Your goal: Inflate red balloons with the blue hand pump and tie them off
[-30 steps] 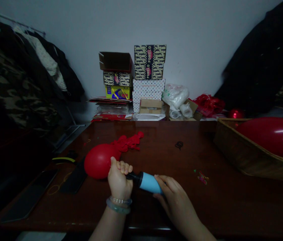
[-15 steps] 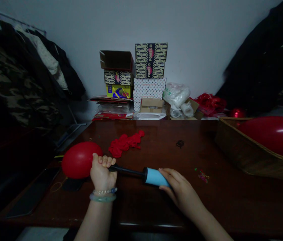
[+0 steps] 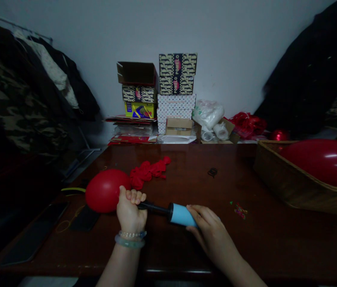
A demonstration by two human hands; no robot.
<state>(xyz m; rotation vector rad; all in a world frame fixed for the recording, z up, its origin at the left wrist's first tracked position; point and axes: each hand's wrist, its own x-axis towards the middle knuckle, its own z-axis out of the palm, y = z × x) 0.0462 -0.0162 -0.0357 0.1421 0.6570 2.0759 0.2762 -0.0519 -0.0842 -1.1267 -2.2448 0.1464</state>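
Observation:
A hand balloon pump (image 3: pixel 182 214) with a light blue barrel and a black rod lies across my two hands above the table. My left hand (image 3: pixel 131 209) is closed round the pump's black end, wearing a beaded bracelet and a pale green bangle. A partly inflated red balloon (image 3: pixel 105 191) sticks out on the far left side of that fist; its neck is hidden by the fingers. My right hand (image 3: pixel 211 231) wraps the blue barrel from the right. Behind the left fist, limp red balloons (image 3: pixel 148 172) lie in a bunch.
A woven basket (image 3: pixel 284 187) at right holds a big red balloon (image 3: pixel 324 162). Small coloured bands (image 3: pixel 240 211) and a black coil (image 3: pixel 213 172) lie on the table (image 3: pixel 186 163). A dark phone-like slab (image 3: pixel 36 233) is at left. Stacked boxes (image 3: pixel 177 73) stand behind.
My left hand and the balloon have moved right toward the barrel, so less of the black rod shows. My right hand has stayed nearly in place on the barrel.

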